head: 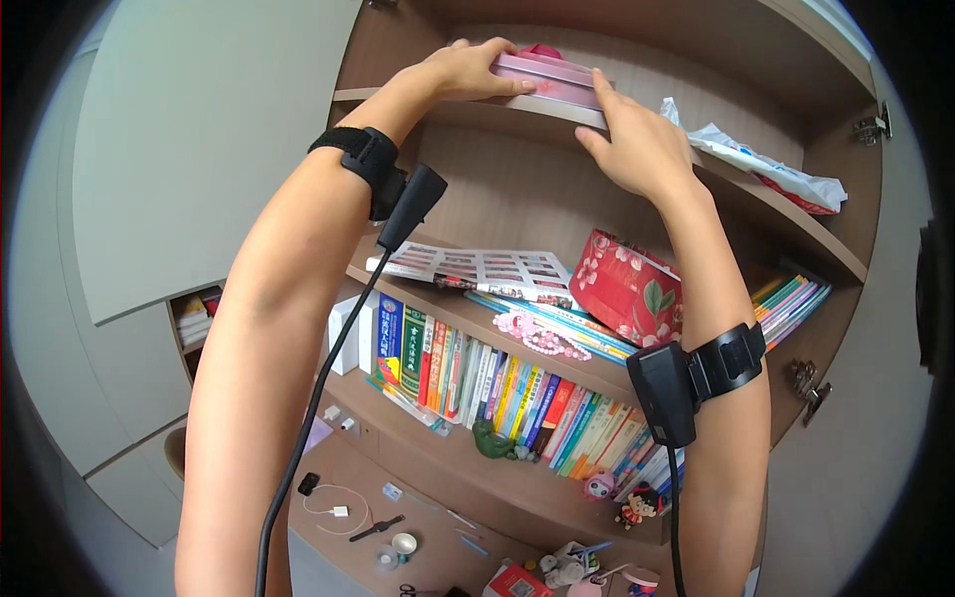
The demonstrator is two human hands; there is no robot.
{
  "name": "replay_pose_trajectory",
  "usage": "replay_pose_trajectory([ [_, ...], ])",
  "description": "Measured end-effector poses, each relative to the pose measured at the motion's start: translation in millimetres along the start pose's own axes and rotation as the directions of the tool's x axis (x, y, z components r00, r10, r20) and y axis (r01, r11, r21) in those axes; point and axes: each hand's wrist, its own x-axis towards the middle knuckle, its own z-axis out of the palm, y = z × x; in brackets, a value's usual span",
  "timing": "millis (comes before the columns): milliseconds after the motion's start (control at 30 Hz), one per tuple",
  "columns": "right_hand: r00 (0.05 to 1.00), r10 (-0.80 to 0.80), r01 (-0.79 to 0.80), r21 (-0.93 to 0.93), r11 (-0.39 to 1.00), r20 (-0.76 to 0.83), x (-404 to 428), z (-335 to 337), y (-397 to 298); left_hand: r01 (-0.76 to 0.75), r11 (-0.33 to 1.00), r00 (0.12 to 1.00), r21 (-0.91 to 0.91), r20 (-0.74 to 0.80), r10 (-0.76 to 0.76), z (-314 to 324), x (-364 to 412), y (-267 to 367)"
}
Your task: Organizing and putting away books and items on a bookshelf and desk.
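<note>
A pink box (552, 86) lies on the upper shelf (567, 112) of an open cabinet, at its front edge. My left hand (477, 71) grips the box's left end, thumb on the front face and fingers behind. My right hand (634, 138) is at the box's right end, its index finger against the corner and its thumb apart, below the shelf edge. Something dark pink (543, 51) shows behind or on top of the box. Both forearms wear black straps with cabled devices.
A white plastic bag (768, 168) lies right on the upper shelf. Below are a newspaper (485, 272), a red floral container (627, 287), pink beads (537, 336) and a row of books (522, 395). Figurines stand before the books; a watch (377, 527) and a cup (404, 543) are on the desk.
</note>
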Motion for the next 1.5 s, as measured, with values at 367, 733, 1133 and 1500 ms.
replay_pose_trajectory([
  [367,1.000,0.022,-0.021,-0.023,1.000,0.005,-5,-4,-13,0.226,0.973,0.939,0.057,0.253,-0.233,14,46,-2],
  [733,0.988,-0.044,0.037,-0.052,0.998,-0.146,-10,9,-9,-0.156,0.983,0.971,-0.091,0.170,0.170,22,60,1],
  [1133,0.986,-0.036,0.031,-0.039,0.999,-0.164,-10,10,-10,-0.288,0.943,0.939,0.167,0.241,0.244,6,54,13],
  [1500,0.977,-0.046,0.036,-0.053,0.998,-0.206,-13,14,-8,-0.077,0.891,0.986,-0.447,-0.165,0.003,8,47,-72],
])
